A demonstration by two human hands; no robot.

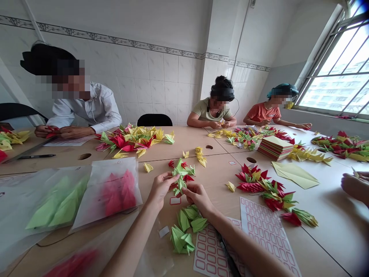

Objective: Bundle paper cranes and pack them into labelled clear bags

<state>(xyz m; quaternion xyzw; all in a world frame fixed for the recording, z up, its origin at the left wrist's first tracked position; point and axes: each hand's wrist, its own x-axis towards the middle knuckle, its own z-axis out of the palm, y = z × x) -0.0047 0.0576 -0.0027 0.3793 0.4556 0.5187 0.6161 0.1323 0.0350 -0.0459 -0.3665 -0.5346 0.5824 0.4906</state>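
Two hands point(163, 185) point(198, 195), creased green paper point(180, 181), perhaps crane-shaped

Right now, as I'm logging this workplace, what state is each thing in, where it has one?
Left hand: closed on green folded paper
Right hand: closed on green folded paper
Bag of pink pieces: filled, lying down
Paper stack: piled up
Label sheets: flat, partly covered
Near pen: lying on a label sheet
Far pen: lying down
Middle chair: unoccupied
Barred window: cannot tell whether open
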